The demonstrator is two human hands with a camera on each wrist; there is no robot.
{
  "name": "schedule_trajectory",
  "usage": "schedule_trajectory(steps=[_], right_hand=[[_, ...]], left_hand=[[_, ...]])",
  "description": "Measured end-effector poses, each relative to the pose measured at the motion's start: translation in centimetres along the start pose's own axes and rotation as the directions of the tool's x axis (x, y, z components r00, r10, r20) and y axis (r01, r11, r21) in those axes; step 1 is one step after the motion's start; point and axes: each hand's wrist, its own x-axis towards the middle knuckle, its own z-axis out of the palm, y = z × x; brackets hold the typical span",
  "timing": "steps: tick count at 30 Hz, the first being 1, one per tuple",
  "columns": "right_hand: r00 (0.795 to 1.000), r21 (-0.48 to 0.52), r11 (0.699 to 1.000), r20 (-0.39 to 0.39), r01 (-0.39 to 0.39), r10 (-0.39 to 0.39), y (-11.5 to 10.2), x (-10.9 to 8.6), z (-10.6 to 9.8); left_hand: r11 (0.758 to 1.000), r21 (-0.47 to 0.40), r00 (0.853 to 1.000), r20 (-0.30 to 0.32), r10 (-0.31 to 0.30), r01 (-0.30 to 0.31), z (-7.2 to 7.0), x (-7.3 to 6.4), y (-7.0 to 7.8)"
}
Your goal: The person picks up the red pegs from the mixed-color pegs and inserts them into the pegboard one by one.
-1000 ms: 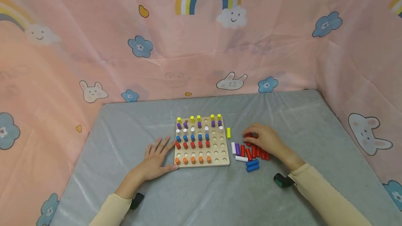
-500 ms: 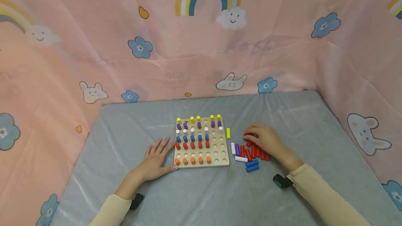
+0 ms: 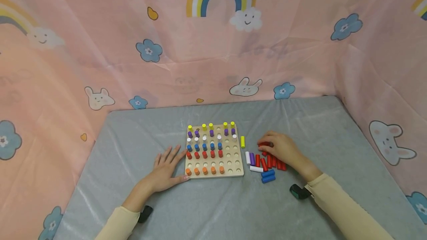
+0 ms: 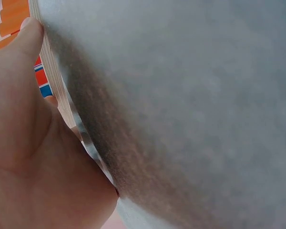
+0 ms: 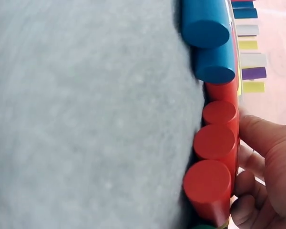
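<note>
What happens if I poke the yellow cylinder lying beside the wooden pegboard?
The yellow cylinder would probably roll, because it lies on its curved side. Pushed toward the wooden pegboard, it would likely stop there, since the board's edge is close by. The grey, cloth-like tabletop might slow it.

On the worktop (image 3: 213,210), a board (image 3: 234,166) is set, with upright pegs (image 3: 212,153) stood in it. Loose pegs (image 3: 264,164) are laid to its right, partly covered by the right hand (image 3: 281,146); its left edge is flanked by the left hand (image 3: 164,173).
</note>
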Motion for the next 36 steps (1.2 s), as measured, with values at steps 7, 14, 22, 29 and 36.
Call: schedule_trajectory(steps=[7,14,22,29,36], right_hand=[[1.000,-0.022,1.000,0.018,0.011,-0.010,0.1,0.2,0.0],[0.999,-0.025,1.000,0.043,-0.002,0.003,0.2,0.5,-0.1],[0.999,-0.028,1.000,0.032,-0.010,0.011,-0.1,0.6,-0.2],[1.000,0.019,1.000,-0.005,-0.015,0.016,-0.3,0.6,-0.3],[1.000,0.035,0.999,-0.023,-0.007,0.007,-1.0,0.6,-0.4]], left_hand=[[1.000,-0.003,1.000,-0.012,0.003,-0.003,-0.2,-0.1,0.2],[1.000,0.000,1.000,0.002,-0.002,0.002,-0.1,-0.1,0.0],[1.000,0.002,1.000,-0.006,0.004,-0.004,0.0,0.0,-0.1],[1.000,-0.001,1.000,-0.015,0.005,-0.005,0.0,-0.1,0.1],[1.000,-0.013,1.000,-0.020,0.011,-0.012,0.2,0.0,-0.1]])
